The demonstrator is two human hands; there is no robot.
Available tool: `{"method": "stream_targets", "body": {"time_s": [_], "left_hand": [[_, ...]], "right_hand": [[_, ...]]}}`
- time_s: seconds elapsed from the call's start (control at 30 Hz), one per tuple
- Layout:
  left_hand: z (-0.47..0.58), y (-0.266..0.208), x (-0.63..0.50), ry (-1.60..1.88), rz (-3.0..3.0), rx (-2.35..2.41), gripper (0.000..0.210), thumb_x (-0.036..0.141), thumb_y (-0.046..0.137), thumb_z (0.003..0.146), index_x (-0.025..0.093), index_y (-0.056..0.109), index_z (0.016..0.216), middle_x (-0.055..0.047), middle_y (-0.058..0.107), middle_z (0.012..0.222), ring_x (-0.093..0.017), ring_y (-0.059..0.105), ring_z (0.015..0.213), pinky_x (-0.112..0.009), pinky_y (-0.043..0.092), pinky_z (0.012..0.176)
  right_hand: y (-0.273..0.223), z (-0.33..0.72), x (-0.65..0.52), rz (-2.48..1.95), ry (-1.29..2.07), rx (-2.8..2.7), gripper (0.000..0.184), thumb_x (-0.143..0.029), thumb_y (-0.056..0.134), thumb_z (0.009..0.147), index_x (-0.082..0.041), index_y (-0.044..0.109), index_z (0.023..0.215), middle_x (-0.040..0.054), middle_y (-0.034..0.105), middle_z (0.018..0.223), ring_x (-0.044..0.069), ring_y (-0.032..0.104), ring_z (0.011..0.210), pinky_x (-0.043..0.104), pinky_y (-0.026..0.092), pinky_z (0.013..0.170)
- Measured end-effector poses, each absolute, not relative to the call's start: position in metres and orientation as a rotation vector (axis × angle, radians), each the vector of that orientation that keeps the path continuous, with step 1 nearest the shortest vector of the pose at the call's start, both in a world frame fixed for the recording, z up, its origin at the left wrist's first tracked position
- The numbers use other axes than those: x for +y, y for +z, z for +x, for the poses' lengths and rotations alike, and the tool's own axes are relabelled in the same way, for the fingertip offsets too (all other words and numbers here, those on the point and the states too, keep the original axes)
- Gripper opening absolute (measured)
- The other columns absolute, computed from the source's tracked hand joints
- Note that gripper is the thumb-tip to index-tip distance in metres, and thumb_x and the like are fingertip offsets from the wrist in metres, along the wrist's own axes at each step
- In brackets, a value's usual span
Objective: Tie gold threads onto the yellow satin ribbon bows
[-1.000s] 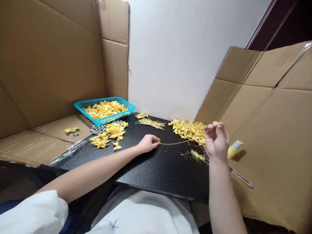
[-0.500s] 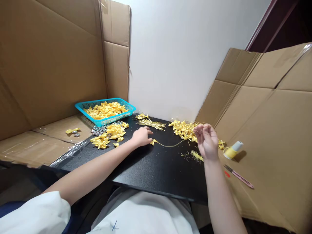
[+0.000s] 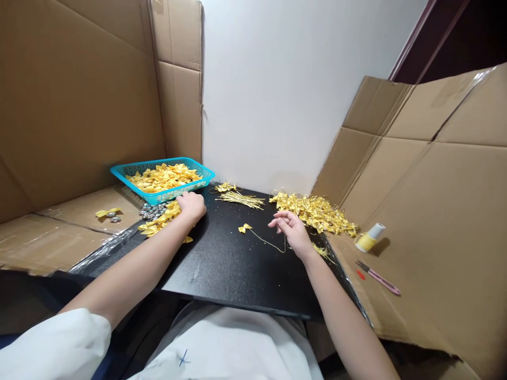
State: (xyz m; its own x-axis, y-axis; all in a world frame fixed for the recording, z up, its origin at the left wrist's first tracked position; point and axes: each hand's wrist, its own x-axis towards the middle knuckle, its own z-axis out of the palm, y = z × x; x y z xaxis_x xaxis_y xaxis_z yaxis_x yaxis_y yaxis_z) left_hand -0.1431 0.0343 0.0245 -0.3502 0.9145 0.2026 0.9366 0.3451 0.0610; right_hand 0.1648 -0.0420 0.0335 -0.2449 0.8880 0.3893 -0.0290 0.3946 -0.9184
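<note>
My left hand (image 3: 192,205) is at the pile of yellow ribbon bows (image 3: 160,224) and shiny silver buttons (image 3: 152,210), by the basket's front corner. Its fingers are bent down and closed, and their tips are partly hidden, so what they hold cannot be made out. My right hand (image 3: 292,230) is above the black table (image 3: 222,269), with fingers curled together on a thin yellow thread (image 3: 266,242). The thread hangs slack from the hand and runs left to a single yellow bow (image 3: 245,228) lying on the table.
A turquoise basket (image 3: 158,198) of yellow bows stands back left. Gold twist ties (image 3: 242,199) lie at the back, beside a heap of gold bows (image 3: 317,211). On cardboard at right are a thread spool (image 3: 370,237), pink-handled snips (image 3: 379,278) and a red piece (image 3: 360,275).
My left hand has moved left from the single bow to the pile of bows and buttons. My right hand has come left and lower, and the thread now sags more.
</note>
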Motion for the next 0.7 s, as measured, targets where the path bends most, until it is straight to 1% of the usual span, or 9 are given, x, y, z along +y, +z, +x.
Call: {"method": "stream_targets", "body": {"time_s": [0.07,0.13,0.2,0.27,0.37,0.47,0.57,0.63,0.7], "left_hand": [[-0.146,0.020,0.039,-0.260,-1.686,-2.453,0.037,0.022,0.054,0.080,0.006,0.068,0.111,-0.028,0.061,0.118,-0.040,0.049,0.111,-0.044,0.035,0.083],[-0.149,0.017,0.041,-0.268,-1.674,-2.444,0.038,0.024,0.053,0.081,0.006,0.068,0.112,-0.027,0.060,0.120,-0.039,0.048,0.112,-0.043,0.035,0.084],[-0.151,0.017,0.041,-0.274,-1.683,-2.440,0.038,0.023,0.053,0.081,0.005,0.069,0.110,-0.028,0.060,0.120,-0.040,0.048,0.112,-0.044,0.035,0.084],[-0.152,0.020,0.039,-0.290,-1.709,-2.433,0.036,0.022,0.056,0.080,0.005,0.070,0.107,-0.028,0.062,0.117,-0.040,0.049,0.112,-0.045,0.035,0.085],[-0.146,0.029,0.030,-0.418,-1.728,-2.394,0.032,0.024,0.059,0.078,0.006,0.073,0.099,-0.028,0.064,0.114,-0.043,0.049,0.113,-0.048,0.035,0.087],[-0.126,0.035,0.019,-0.896,-2.004,-2.281,0.033,0.038,0.060,0.079,0.012,0.076,0.093,-0.021,0.068,0.108,-0.039,0.055,0.105,-0.044,0.039,0.085],[-0.094,0.030,0.007,-1.669,-2.740,-2.113,0.043,0.052,0.064,0.074,0.017,0.076,0.097,-0.012,0.071,0.100,-0.022,0.059,0.081,-0.032,0.042,0.072],[-0.072,0.023,-0.002,-2.004,-3.118,-1.990,0.049,0.052,0.073,0.067,0.017,0.075,0.101,-0.011,0.071,0.097,-0.013,0.053,0.067,-0.027,0.040,0.064],[-0.055,0.016,-0.008,-2.194,-3.275,-1.931,0.048,0.046,0.079,0.062,0.016,0.075,0.098,-0.009,0.070,0.089,-0.009,0.048,0.061,-0.025,0.037,0.059]], "right_hand": [[0.027,0.160,-0.042,-0.820,1.089,-1.584,0.032,-0.048,0.065,0.074,-0.019,0.059,0.086,0.0035,0.068,0.070,0.011,0.051,0.055,0.028,0.044,0.058],[0.021,0.156,-0.041,-0.865,1.125,-1.611,0.036,-0.051,0.063,0.074,-0.018,0.061,0.087,0.0021,0.066,0.063,0.011,0.049,0.049,0.026,0.041,0.052],[0.014,0.154,-0.040,-0.908,1.128,-1.652,0.036,-0.053,0.059,0.077,-0.018,0.061,0.088,-0.0034,0.055,0.050,0.010,0.042,0.042,0.024,0.034,0.045],[0.008,0.152,-0.039,-0.935,1.072,-1.688,0.033,-0.050,0.055,0.080,-0.018,0.061,0.085,-0.0072,0.043,0.046,0.009,0.036,0.041,0.023,0.028,0.044],[0.000,0.150,-0.035,-0.981,0.963,-1.712,0.025,-0.043,0.051,0.082,-0.019,0.059,0.083,-0.0063,0.042,0.053,0.009,0.036,0.047,0.023,0.028,0.048],[-0.005,0.147,-0.034,-0.968,0.969,-1.744,0.020,-0.037,0.047,0.082,-0.019,0.055,0.088,-0.0061,0.045,0.056,0.010,0.041,0.051,0.024,0.033,0.052],[-0.006,0.142,-0.037,-0.880,1.014,-1.781,0.021,-0.036,0.048,0.083,-0.020,0.047,0.098,-0.0061,0.053,0.058,0.011,0.046,0.052,0.024,0.037,0.055],[-0.006,0.138,-0.041,-0.846,1.012,-1.782,0.022,-0.037,0.049,0.084,-0.021,0.044,0.098,-0.0047,0.059,0.062,0.011,0.047,0.052,0.025,0.039,0.056],[-0.005,0.136,-0.044,-0.836,0.987,-1.765,0.020,-0.039,0.050,0.084,-0.022,0.044,0.093,-0.0031,0.063,0.064,0.010,0.047,0.051,0.025,0.040,0.056]]}}
